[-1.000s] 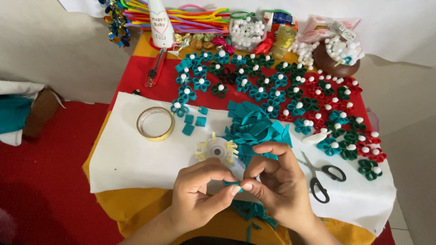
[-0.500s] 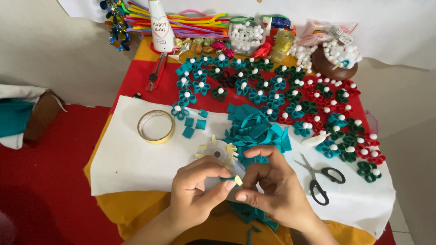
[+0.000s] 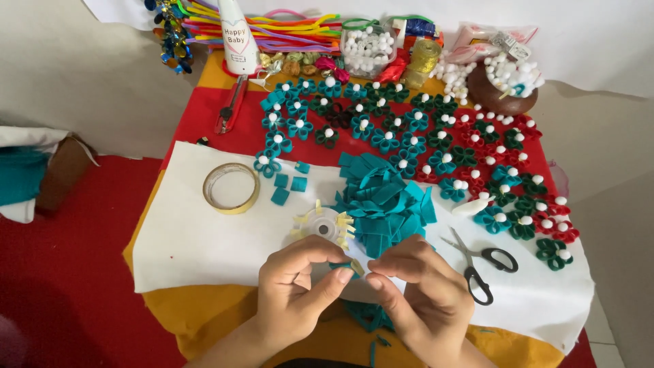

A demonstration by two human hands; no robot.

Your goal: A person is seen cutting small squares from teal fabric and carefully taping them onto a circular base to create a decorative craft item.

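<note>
Both hands meet just below the teal felt pile (image 3: 385, 204): left hand (image 3: 296, 289) and right hand (image 3: 422, 296) pinch a small teal strip (image 3: 344, 266) between fingertips. Left of the pile, a clear tape spool (image 3: 321, 225) and a tape ring (image 3: 231, 188); right, black scissors (image 3: 480, 262). Above, felt flowers (image 3: 422, 143) with white beads.

Can't really make out the tiny teal piece (image 3: 340, 265), since the fingertips of the left hand (image 3: 294, 294) and right hand (image 3: 421, 300) pinching it cover most of it. Just below that piece, both forearms run off the bottom edge. More teal scraps (image 3: 368, 315) sit mostly hidden under the right hand, too small to read.
</note>
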